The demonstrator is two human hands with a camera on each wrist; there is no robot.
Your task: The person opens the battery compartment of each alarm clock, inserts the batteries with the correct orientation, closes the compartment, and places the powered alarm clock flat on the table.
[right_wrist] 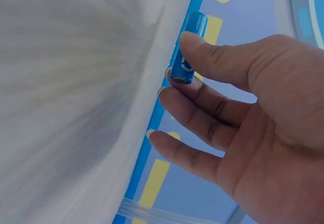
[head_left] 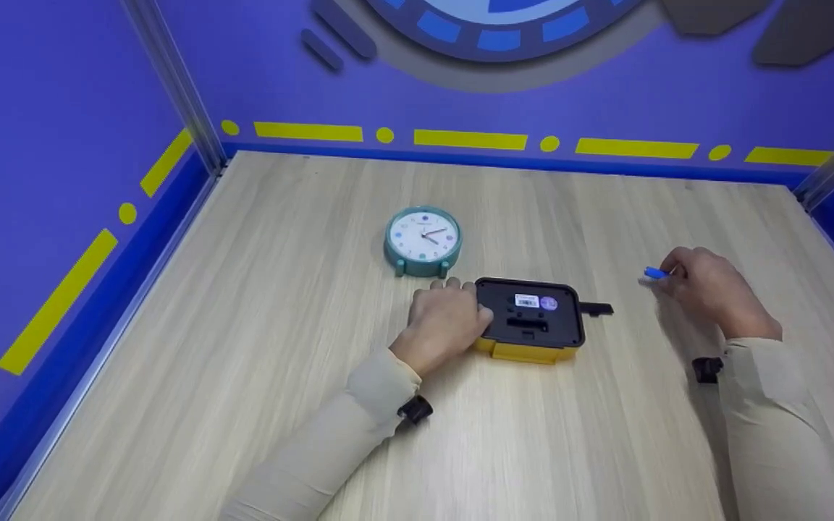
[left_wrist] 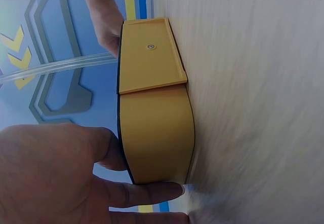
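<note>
A rectangular yellow alarm clock (head_left: 529,352) lies with its black back upward, showing stickers and an oblong recess. My left hand (head_left: 446,318) grips its left end. In the left wrist view, the thumb lies at the edge of the back and a finger is against the rounded yellow side (left_wrist: 157,133). Off to the right, my right hand (head_left: 710,286) pinches a small blue battery (right_wrist: 188,49) between thumb and fingers, low over the table. A narrow black cover piece (head_left: 596,309) lies at the clock's right end.
Behind my left hand stands a round teal clock (head_left: 423,239) with a white dial and two short feet. The wooden table (head_left: 279,304) is bordered by blue panels (head_left: 460,108) at the back and sides, with metal posts (head_left: 178,79) at the corners.
</note>
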